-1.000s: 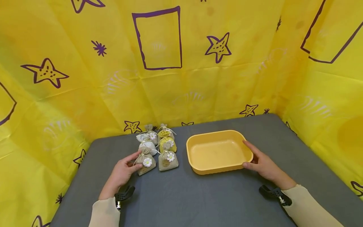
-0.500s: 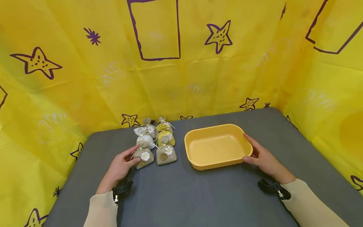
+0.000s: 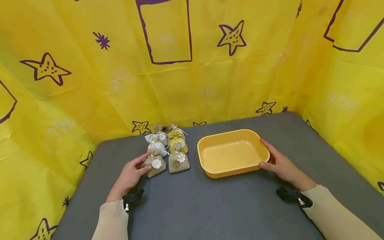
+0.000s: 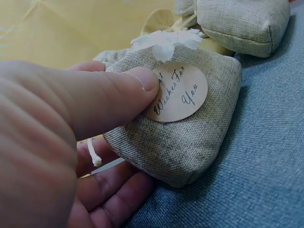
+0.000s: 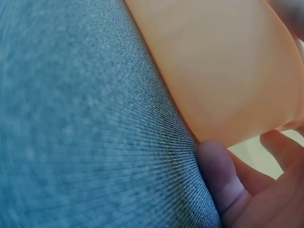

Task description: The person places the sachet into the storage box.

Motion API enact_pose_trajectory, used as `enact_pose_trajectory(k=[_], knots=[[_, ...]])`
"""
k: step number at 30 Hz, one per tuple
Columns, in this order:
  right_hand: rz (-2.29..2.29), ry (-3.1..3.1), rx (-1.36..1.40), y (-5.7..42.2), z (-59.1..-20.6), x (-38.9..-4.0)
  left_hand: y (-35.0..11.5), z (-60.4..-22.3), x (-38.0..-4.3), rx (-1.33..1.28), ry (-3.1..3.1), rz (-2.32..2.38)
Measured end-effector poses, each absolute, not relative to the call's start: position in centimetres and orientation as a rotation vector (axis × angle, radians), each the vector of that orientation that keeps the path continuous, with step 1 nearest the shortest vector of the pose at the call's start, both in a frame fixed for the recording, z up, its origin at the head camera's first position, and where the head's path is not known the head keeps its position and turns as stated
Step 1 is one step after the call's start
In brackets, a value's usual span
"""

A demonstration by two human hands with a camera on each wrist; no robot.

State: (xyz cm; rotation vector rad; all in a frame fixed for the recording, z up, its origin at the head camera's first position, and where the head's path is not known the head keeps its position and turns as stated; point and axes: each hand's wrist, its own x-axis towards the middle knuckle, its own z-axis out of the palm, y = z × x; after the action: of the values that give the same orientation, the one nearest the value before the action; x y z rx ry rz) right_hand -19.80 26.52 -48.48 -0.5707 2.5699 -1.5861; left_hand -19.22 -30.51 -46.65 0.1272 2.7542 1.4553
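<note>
My left hand (image 3: 129,174) holds a small burlap drawstring sachet (image 3: 157,166) at the front left of a cluster. Its thumb lies on the round "Wishes For You" label (image 4: 183,97), with other fingers behind and below the bag. A white daisy decorates its front. Beside it is a second burlap sachet (image 3: 178,164); behind them stand a white sachet (image 3: 157,146), a yellow sachet (image 3: 180,145) and further burlap ones, partly hidden. My right hand (image 3: 283,166) grips the right end of a yellow rectangular tray (image 3: 234,171), thumb at its near corner and fingers farther back.
Everything stands on a grey cloth-covered table (image 3: 210,206). A yellow curtain (image 3: 204,83) with purple starfish drawings hangs behind and along both sides. Black straps (image 3: 133,196) circle both wrists. A narrow gap separates the sachets from the tray.
The head view has tilted slightly downward, so the table sits higher in it. Both hands, the sachets and the tray keep their places.
</note>
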Motion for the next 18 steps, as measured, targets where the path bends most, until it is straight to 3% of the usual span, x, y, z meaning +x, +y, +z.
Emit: enact_pose_trajectory(k=[18], knots=[[-1.63,2.536,-0.553,26.8,-48.1,-20.1,-31.4,-46.3,-18.3,0.138,2.853,1.511]])
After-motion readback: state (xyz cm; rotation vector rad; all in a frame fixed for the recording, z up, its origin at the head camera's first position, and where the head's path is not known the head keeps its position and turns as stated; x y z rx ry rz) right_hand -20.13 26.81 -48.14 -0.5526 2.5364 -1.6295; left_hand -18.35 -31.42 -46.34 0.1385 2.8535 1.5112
